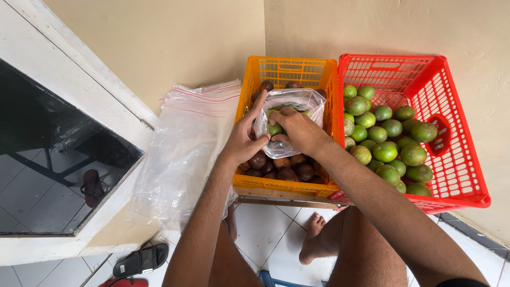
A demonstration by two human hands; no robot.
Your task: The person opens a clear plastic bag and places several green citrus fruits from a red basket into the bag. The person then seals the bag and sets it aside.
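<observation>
Beige plaster walls back two plastic crates: over the orange slatted crate (287,72) of brown scaly fruit (289,167), left hand (245,139) grips the clear plastic bag (297,103) open while right hand (298,130), closed on a green citrus fruit (274,129), loads it, so judged mid-filling; next, another from the red crate (451,111) rightward.

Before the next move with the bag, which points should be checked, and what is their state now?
1. Clear bag held open over orange crate: ok.
2. Left hand grips bag edge: ok.
3. Right hand at bag mouth: ok.
4. Green fruits inside bag: ok; count cannot tell.
5. More green fruits in red crate beside it: ok.
6. Spare bags lie to the left: ok.
</observation>
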